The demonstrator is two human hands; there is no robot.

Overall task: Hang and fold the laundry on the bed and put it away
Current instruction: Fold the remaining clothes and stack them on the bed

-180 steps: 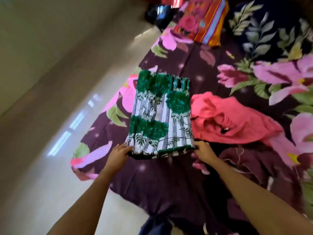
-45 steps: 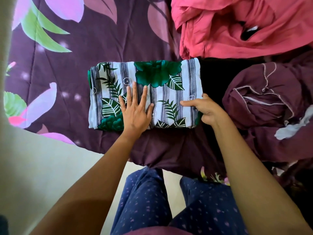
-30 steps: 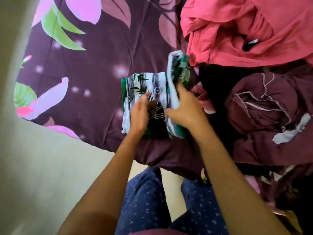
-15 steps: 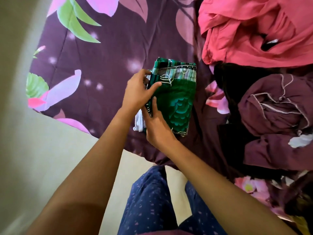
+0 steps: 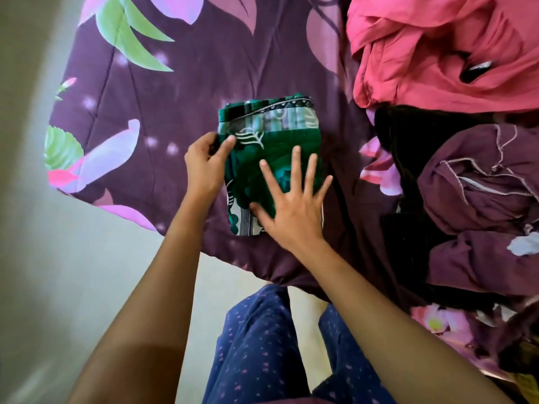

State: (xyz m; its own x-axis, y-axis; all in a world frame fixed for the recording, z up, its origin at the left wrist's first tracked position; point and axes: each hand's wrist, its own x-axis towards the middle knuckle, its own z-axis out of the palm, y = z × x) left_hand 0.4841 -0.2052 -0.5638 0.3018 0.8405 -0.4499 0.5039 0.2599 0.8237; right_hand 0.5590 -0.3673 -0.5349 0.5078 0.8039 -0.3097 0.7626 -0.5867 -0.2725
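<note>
The dark purple quilted bedspread with big pink flowers and green leaves (image 5: 186, 83) fills most of what I see, and its near edge runs slantwise from the left down to just in front of my legs. The pale floor (image 5: 73, 272) lies beyond that edge on the left. A crumpled coral-pink garment (image 5: 423, 53) is heaped at the far right of the bed. Nearer on the same side sits a bunched maroon garment with pale stitched seams (image 5: 481, 199), with a patch of black cloth (image 5: 408, 135) between the two and along their left edge. My navy trousers with small pink specks (image 5: 256, 345) stand right at the bed's edge. The folded green-and-white leaf-print cloth (image 5: 277, 132) lies as a compact rectangle near that edge. Bare bedspread stays open to its left and beyond it, and only a narrow strip separates it from the pile on the right. My right hand (image 5: 291, 205) lies flat on top, fingers spread and straight, pressing the fold down. My left hand (image 5: 204, 167) pinches the cloth's left edge, thumb on top and fingers curled.
</note>
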